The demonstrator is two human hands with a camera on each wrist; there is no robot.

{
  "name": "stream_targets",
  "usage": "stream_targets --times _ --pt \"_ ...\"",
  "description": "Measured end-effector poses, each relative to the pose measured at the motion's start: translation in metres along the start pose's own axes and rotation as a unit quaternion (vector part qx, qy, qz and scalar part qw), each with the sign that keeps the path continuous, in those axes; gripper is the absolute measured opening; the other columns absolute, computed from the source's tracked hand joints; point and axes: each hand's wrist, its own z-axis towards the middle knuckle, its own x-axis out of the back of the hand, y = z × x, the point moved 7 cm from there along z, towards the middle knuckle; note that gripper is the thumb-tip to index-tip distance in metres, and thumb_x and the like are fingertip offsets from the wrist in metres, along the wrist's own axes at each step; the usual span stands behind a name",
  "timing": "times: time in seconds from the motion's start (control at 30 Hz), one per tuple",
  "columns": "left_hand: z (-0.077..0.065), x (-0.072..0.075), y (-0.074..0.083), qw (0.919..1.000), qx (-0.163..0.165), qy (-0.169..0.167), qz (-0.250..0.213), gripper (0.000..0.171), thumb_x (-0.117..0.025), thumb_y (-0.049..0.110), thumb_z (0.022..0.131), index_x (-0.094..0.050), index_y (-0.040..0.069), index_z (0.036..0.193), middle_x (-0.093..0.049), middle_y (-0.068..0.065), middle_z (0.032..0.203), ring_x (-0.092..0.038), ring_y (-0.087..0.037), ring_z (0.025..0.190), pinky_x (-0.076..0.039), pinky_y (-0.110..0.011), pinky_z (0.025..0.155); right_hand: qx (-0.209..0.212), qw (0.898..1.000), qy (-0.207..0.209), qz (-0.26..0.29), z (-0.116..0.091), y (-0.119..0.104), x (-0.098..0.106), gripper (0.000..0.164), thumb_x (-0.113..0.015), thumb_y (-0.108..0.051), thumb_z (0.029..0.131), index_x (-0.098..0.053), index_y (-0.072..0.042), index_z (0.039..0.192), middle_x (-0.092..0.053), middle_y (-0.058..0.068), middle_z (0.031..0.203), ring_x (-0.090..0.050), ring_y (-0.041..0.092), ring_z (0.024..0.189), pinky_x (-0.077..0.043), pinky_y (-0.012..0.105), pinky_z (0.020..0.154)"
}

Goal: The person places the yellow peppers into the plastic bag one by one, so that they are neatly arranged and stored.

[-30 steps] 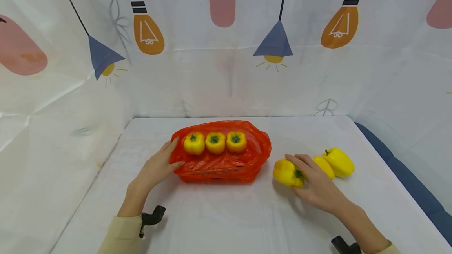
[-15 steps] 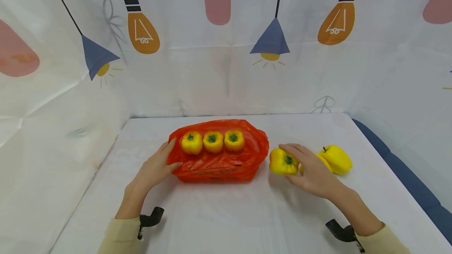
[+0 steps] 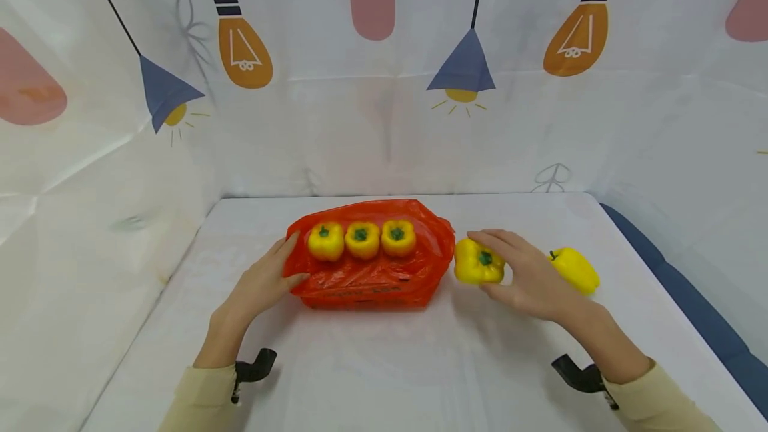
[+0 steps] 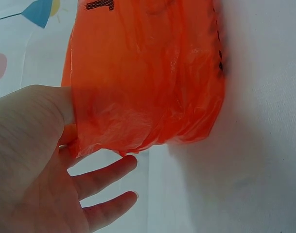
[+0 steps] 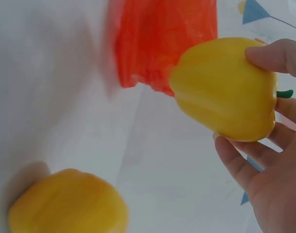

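A red plastic bag (image 3: 366, 285) lies on the table with three yellow bell peppers (image 3: 363, 240) in a row within its rim, stems up. My left hand (image 3: 262, 285) holds the bag's left edge. In the left wrist view its thumb goes behind the bag's wall, while two fingers (image 4: 109, 177) extend outside. My right hand (image 3: 528, 275) grips another yellow bell pepper (image 3: 479, 262) between thumb and fingers, just right of the bag. The right wrist view shows this bell pepper (image 5: 225, 90) above the table, its green stem towards the palm.
One more yellow bell pepper (image 3: 574, 271) lies on the white table (image 3: 384, 365), behind my right hand. A white curtain (image 3: 336, 132) printed with lamps surrounds the table's back and sides. Dark blue padding (image 3: 678, 292) runs beyond the right edge.
My right hand has lifted the bell pepper and brought it slightly up and left, closer to the bag. The left hand keeps its place at the bag's edge.
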Motion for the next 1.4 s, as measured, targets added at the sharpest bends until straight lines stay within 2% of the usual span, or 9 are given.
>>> stream_targets --times 0.27,0.53,0.73,1.1,1.4 --pt "0.0 0.001 0.001 1.0 0.0 0.001 0.001 0.086 -0.065 0.035 0.094 -0.016 0.011 0.16 -0.022 -0.021 0.163 -0.031 -0.045 0.146 -0.033 -0.068 0.111 0.032 0.999 0.002 -0.006 0.014 -0.015 0.014 0.074 -0.079 -0.017 0.079 -0.048 -0.025 0.146 -0.054 0.0 0.14 -0.053 0.02 0.122 -0.058 0.047 0.091" --pt "-0.001 0.004 0.003 1.0 -0.003 0.001 0.001 0.085 -0.065 0.036 0.095 -0.017 0.01 0.16 -0.023 -0.021 0.163 -0.031 -0.045 0.146 -0.033 -0.069 0.11 0.065 0.998 0.014 0.001 0.027 -0.028 0.024 0.076 -0.081 -0.016 0.078 -0.048 -0.022 0.146 -0.053 0.004 0.142 -0.053 0.023 0.124 -0.058 0.048 0.093" --pt "-0.001 0.004 0.002 1.0 -0.001 0.001 -0.003 0.085 -0.065 0.035 0.095 -0.017 0.009 0.16 -0.022 -0.021 0.164 -0.031 -0.045 0.146 -0.033 -0.068 0.111 0.074 0.997 0.022 0.001 0.036 -0.037 0.027 0.076 -0.082 -0.019 0.078 -0.048 -0.023 0.146 -0.054 0.002 0.14 -0.054 0.02 0.124 -0.057 0.046 0.095" --pt "0.0 0.004 0.001 1.0 0.007 -0.003 -0.005 0.085 -0.066 0.034 0.094 -0.017 0.012 0.16 -0.023 -0.018 0.164 -0.032 -0.043 0.146 -0.034 -0.068 0.11 0.061 0.997 0.019 0.034 0.054 -0.04 0.013 0.075 -0.081 -0.02 0.08 -0.046 -0.02 0.146 -0.053 0.002 0.146 -0.05 0.024 0.132 -0.055 0.049 0.098" --pt "-0.001 0.004 0.002 1.0 0.004 0.0 -0.007 0.086 -0.066 0.036 0.094 -0.017 0.012 0.16 -0.023 -0.018 0.164 -0.032 -0.043 0.146 -0.034 -0.068 0.11 0.073 0.996 0.0 0.057 0.068 -0.048 -0.001 0.072 -0.08 -0.023 0.082 -0.047 -0.017 0.146 -0.052 0.003 0.146 -0.05 0.025 0.132 -0.052 0.05 0.102"
